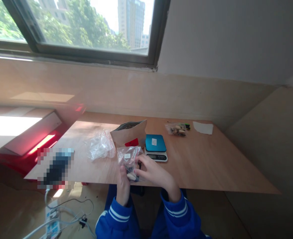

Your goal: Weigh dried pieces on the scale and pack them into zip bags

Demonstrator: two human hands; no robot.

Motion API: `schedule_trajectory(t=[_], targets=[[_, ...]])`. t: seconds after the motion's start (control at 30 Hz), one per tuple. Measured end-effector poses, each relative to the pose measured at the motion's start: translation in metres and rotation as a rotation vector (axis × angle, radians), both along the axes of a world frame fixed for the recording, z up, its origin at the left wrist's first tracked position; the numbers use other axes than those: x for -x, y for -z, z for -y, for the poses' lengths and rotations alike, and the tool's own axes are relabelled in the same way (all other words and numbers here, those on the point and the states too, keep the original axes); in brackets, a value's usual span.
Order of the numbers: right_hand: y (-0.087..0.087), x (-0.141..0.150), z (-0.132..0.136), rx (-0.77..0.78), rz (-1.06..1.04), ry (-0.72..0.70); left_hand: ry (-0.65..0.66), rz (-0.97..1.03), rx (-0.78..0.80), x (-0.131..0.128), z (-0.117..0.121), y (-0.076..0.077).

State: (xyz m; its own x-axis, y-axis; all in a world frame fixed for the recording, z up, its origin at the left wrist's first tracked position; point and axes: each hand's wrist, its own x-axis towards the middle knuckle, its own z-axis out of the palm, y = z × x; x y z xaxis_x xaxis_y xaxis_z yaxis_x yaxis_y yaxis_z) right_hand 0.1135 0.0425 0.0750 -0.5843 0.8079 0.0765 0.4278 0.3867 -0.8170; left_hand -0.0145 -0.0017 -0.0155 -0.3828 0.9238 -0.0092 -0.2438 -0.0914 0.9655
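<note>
A crumpled clear plastic bag (pixel 101 146) lay on the light wooden table (pixel 198 166). Beside it, the left hand (pixel 123 186) held the bottom of a clear plastic zip bag (pixel 128 158) of dark and beige pieces, raised at the table's front edge, before a brown kraft-paper pouch (pixel 129 133). The right hand (pixel 156 171) pinched the bag's side narrowly, near a teal digital scale (pixel 155 147).

The only view comes from a camera worn on the person's head, facing forward and down from above the blue sleeves (pixel 116 215), close over the left hand (pixel 123 187) and right hand (pixel 156 172) at the wooden desk (pixel 198 166), and reaching across to the wall (pixel 136 89) and window (pixel 87 30) beyond.
</note>
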Motion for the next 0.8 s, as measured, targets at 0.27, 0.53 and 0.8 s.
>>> schedule_trajectory(t=[0.27, 0.53, 0.8], targets=[[0.013, 0.001, -0.003, -0.060, 0.105, -0.067, -0.055, -0.111, 0.021, 0.003, -0.002, 0.003], [0.012, -0.007, -0.003, 0.081, 0.067, -0.088, -0.101, -0.102, 0.070, 0.007, 0.001, 0.008], [-0.039, -0.006, -0.025, -0.105, -0.328, 0.090, -0.159, 0.000, 0.054, 0.009, 0.000, 0.004]])
